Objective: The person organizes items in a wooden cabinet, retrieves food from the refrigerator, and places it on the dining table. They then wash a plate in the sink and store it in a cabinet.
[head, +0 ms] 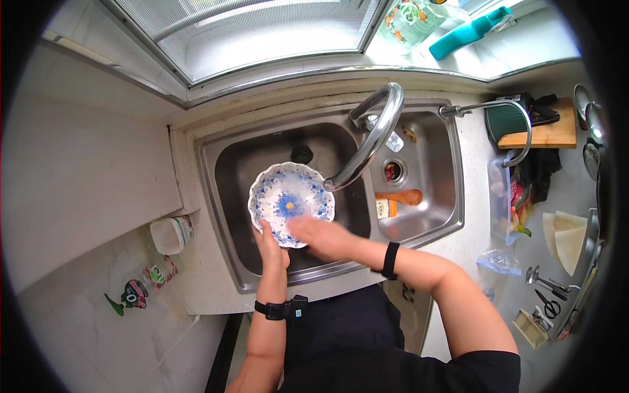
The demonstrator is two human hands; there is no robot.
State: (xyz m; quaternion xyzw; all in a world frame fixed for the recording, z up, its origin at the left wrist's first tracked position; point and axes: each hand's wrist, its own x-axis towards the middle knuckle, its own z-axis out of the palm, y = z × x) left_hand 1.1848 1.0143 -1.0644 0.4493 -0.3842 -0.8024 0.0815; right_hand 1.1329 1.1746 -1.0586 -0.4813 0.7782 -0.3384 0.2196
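Observation:
A white scalloped-edge bowl [275, 189] with a blue flower pattern is held over the large basin of a stainless steel sink [231, 196]. My left hand [271, 248] grips its lower left rim, thumb on top and the other fingers mostly hidden beneath. Blurred by motion, my right hand [324, 238] touches the inside of the bowl near its lower side; whether anything is in it cannot be told. The curved chrome faucet [381, 142] has its spout end at the bowl's right rim. Behind the bowl, a dark round scrubber or drain cover [301, 154] lies in the basin.
In the small right basin lie a wooden spoon [408, 197], an orange and white packet [386, 208] and food scraps by the drain [394, 171]. A second thin faucet [521, 113] arches at the right. A white container [169, 235] stands left; a plastic vegetable box [500, 196] stands right.

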